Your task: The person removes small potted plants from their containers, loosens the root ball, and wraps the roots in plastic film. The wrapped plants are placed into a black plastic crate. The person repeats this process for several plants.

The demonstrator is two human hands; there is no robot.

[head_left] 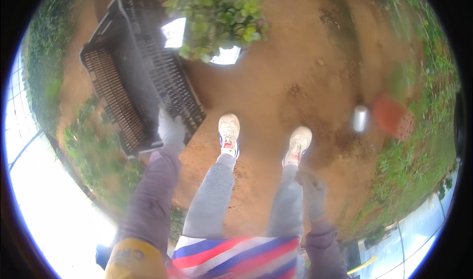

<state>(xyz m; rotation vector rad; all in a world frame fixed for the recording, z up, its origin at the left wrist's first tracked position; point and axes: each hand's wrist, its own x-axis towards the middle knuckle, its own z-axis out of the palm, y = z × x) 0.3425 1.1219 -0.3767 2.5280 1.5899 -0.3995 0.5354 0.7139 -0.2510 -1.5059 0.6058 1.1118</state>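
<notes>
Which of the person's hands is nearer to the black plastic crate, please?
Left. The left hand grips the black plastic crate at its near edge; the right hand hangs apart beside the right leg.

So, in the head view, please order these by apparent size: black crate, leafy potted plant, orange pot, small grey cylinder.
1. black crate, held by the left hand
2. leafy potted plant
3. orange pot
4. small grey cylinder
</notes>
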